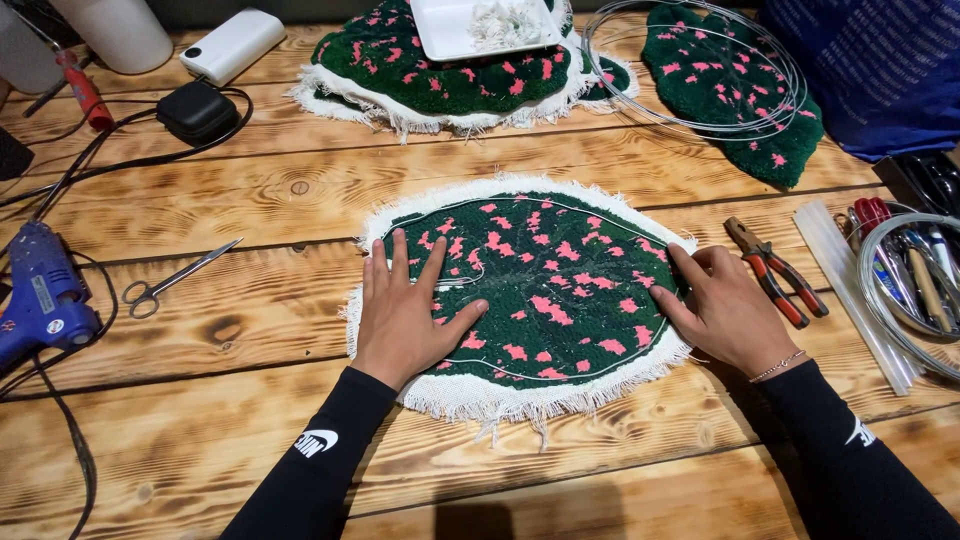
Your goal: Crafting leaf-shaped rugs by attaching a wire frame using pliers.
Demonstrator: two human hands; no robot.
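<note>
A dark green tufted leaf-shaped rug piece (545, 300) with pink spots and a white fringed backing lies flat on the wooden table. A thin wire loop (560, 207) runs around its edge. My left hand (410, 310) rests flat on the piece's left side, fingers spread, pressing the wire down. My right hand (722, 305) lies at the right edge, fingers curled onto the wire and fringe there.
Pliers with red handles (778, 272) and clear glue sticks (858, 290) lie right of the piece. Scissors (172, 278) and a blue glue gun (40, 295) sit at left. More green tufted pieces (440, 75), a white tray (450, 30) and wire coils (690, 60) lie behind.
</note>
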